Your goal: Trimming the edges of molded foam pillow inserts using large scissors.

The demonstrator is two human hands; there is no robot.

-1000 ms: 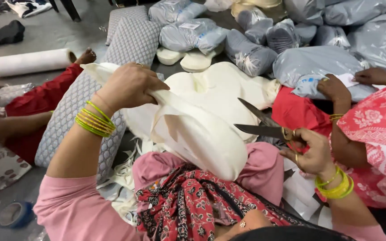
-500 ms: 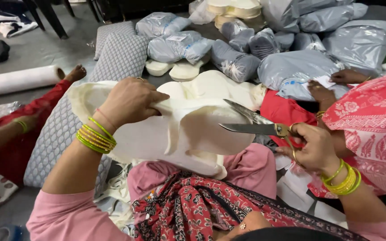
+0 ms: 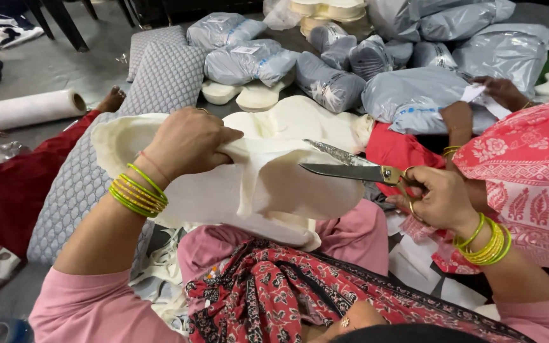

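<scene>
My left hand (image 3: 185, 145) grips the top edge of a cream foam piece (image 3: 274, 190) that I hold up over my lap. My right hand (image 3: 436, 198) has its fingers through the gold handles of a pair of scissors (image 3: 351, 170). The blades are apart and point left, with their tips at the foam's right edge. Green and yellow bangles sit on both my wrists. More cream foam (image 3: 300, 121) lies flat just behind the piece I hold.
A person in a red patterned garment (image 3: 522, 171) sits close on my right, their hand (image 3: 500, 89) on grey plastic parcels (image 3: 414, 95). A grey quilted cushion (image 3: 160, 82) and a white roll (image 3: 27, 108) lie left. Foam cut-outs (image 3: 249, 95) sit farther back.
The foam piece has been turned and lifted in my left hand. The scissors have moved left to its edge with the blades still apart. The view has tilted slightly.
</scene>
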